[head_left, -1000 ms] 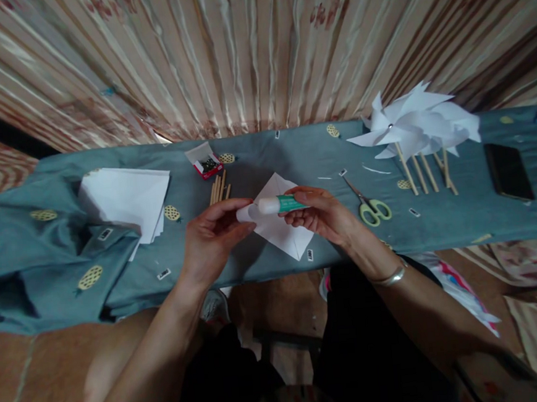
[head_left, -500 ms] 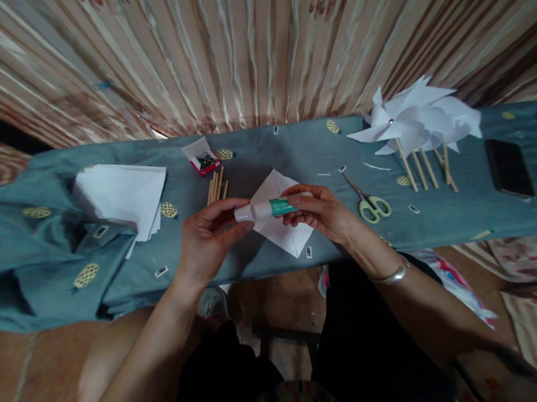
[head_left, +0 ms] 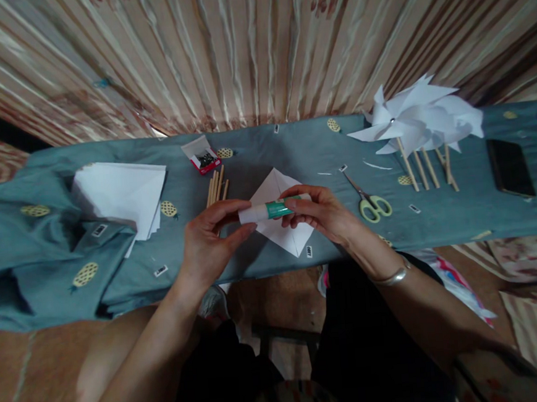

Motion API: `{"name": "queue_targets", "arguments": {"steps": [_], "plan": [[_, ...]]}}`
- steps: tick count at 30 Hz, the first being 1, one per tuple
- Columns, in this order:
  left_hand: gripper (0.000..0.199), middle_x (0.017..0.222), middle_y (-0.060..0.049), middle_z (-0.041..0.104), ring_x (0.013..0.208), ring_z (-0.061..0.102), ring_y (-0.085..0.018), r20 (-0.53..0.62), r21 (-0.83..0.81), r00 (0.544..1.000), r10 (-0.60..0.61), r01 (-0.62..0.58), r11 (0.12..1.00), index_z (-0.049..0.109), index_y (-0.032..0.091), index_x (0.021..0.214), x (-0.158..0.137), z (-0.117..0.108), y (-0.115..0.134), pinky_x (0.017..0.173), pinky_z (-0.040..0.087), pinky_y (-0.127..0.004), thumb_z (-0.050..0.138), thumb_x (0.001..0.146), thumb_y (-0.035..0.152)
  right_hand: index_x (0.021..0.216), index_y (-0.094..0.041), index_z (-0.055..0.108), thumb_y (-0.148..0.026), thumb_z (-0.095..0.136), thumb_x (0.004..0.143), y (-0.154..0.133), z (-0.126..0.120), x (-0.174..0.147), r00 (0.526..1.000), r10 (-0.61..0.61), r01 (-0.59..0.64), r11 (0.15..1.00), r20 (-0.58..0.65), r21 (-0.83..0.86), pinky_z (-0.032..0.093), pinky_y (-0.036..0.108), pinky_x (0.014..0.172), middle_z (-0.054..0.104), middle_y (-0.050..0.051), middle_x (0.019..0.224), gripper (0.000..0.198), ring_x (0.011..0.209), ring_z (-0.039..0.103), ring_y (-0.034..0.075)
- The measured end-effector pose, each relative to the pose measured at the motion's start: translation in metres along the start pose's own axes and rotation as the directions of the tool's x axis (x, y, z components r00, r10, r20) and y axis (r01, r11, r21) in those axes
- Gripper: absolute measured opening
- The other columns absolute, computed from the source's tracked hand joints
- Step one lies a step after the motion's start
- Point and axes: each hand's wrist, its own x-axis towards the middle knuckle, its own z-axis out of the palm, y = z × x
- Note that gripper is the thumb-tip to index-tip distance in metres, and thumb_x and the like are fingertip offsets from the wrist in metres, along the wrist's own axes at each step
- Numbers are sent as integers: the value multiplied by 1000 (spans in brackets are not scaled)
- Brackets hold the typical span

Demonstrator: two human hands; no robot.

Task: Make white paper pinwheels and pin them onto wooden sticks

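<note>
Over the table's front half I hold a glue stick (head_left: pixel 276 209) level, white with a green label. My right hand (head_left: pixel 318 212) is closed around its labelled right part. At the other end, the thumb and fingers of my left hand (head_left: pixel 213 233) are closed on the white cap (head_left: pixel 248 215). Beneath the glue stick lies a creased square of white paper (head_left: pixel 292 239), one corner towards me; my hands and the glue stick hide part of it. Several thin wooden sticks (head_left: pixel 215 186) lie just beyond my left hand.
A stack of white paper (head_left: pixel 123 191) lies left, and an open red box (head_left: pixel 206 160) of small dark pieces stands behind the sticks. To the right are green-handled scissors (head_left: pixel 374 207), white paper pinwheels (head_left: pixel 422 114) on sticks and a black phone (head_left: pixel 510 166). A curtain (head_left: pixel 257 53) hangs behind.
The cap has come into line with the glue stick's body and sits closer against it. The glue stick is slightly more level. Both hands stay in almost the same place.
</note>
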Motion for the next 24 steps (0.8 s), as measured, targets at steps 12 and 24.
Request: {"name": "queue_targets", "arguments": {"steps": [12,24], "plan": [[25,92,-4,76,83,69,-19,35,39,999,-27,26,999,76,20,90,-1,5,-8,79,55,-30,81,66,27,95,-17,68,-51,82,69,13,6,3,998,-2,7,996,63,-86,54,23,58,74,2,77,45,63,70,12],[27,76,12,69,97,63,-18,-386,74,922,-25,58,996,69,26,87,15,-74,-43,76,48,-30,83,70,41,107,-20,67,-45,79,75,2,-37,-7,980,-181,147,940,-84,-307,54,28,66,76,6,93,42,75,70,15]]}}
